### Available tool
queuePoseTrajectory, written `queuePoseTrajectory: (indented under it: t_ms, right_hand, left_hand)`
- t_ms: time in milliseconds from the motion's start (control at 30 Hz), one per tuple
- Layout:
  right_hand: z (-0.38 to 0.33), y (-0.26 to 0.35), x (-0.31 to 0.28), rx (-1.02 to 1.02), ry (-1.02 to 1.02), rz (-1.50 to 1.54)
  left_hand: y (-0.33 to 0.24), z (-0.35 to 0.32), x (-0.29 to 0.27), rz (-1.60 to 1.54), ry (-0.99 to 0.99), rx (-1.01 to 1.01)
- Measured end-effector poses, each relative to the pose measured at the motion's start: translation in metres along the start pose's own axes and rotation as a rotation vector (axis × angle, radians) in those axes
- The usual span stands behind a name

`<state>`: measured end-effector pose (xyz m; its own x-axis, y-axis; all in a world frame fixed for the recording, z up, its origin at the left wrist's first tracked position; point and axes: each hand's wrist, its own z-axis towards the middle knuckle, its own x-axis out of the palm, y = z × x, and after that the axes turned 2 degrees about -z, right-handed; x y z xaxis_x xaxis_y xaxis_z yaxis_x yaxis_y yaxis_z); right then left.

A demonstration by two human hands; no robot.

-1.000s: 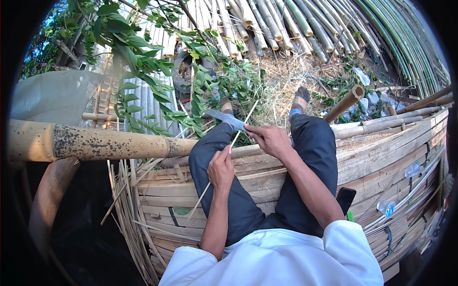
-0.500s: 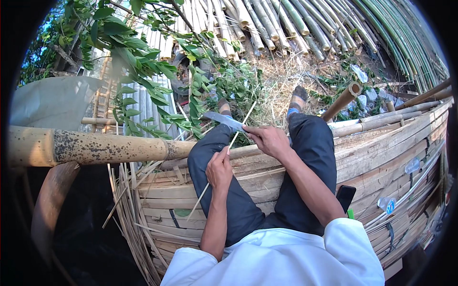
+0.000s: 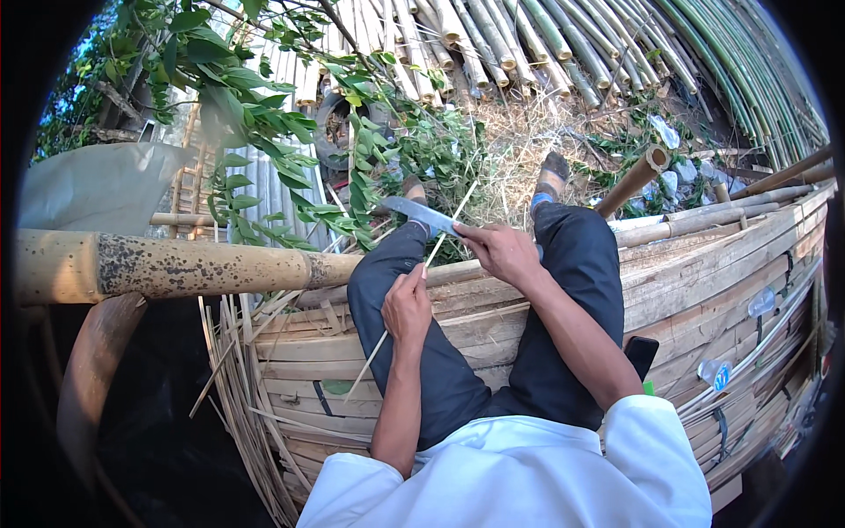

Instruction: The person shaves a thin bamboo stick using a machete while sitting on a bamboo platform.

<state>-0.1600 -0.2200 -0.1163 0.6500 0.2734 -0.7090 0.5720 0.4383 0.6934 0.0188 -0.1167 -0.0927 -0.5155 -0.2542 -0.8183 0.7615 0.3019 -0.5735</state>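
My left hand (image 3: 407, 310) is closed around a thin pale bamboo strip (image 3: 368, 359), which runs slantwise from above my left thigh up past the knees. In my right hand (image 3: 503, 253) is a knife with a broad grey blade (image 3: 417, 214); most of its handle is hidden by the fingers. The blade points to the left and lies across the strip just beyond my left hand. My right thumb and forefinger are close to where blade and strip cross.
I sit on a stack of split bamboo slats (image 3: 687, 299). A thick bamboo pole (image 3: 194, 268) crosses at left, and a cut bamboo post (image 3: 632, 183) rises at right. A phone (image 3: 641, 354) and plastic cups (image 3: 715, 373) lie at my right. Leafy branches (image 3: 264, 132) hang ahead.
My right hand and the knife have shifted slightly to the right along with the strip's far end. My left hand keeps its hold, nearly in place.
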Motion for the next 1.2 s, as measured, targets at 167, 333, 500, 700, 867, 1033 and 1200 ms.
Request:
queuePoseTrajectory:
  t_ms: [167, 333, 500, 700, 867, 1033, 1200]
  right_hand:
    - [0.001, -0.003, 0.004, 0.172, -0.102, -0.004]
    - [0.012, -0.010, -0.012, 0.410, -0.107, 0.031]
    - [0.006, -0.004, 0.003, 0.207, 0.006, -0.025]
    - [-0.003, 0.000, 0.008, 0.086, -0.022, -0.008]
    - [0.007, -0.011, 0.003, 0.395, -0.240, 0.008]
    - [0.013, -0.007, -0.008, 0.391, -0.147, 0.021]
    - [0.001, -0.004, 0.006, 0.076, -0.040, 0.001]
  left_hand:
    - [-0.005, 0.004, 0.000, -0.023, 0.001, 0.015]
    - [-0.010, 0.003, -0.002, 0.018, 0.032, 0.020]
    - [-0.006, 0.006, -0.002, -0.003, 0.007, 0.014]
    - [-0.007, 0.003, -0.003, -0.005, 0.012, -0.015]
    - [-0.008, 0.003, 0.000, 0.013, 0.033, 0.002]
    - [-0.010, 0.005, -0.001, 0.015, 0.024, 0.042]
    - [-0.004, 0.005, -0.002, -0.036, 0.034, -0.078]
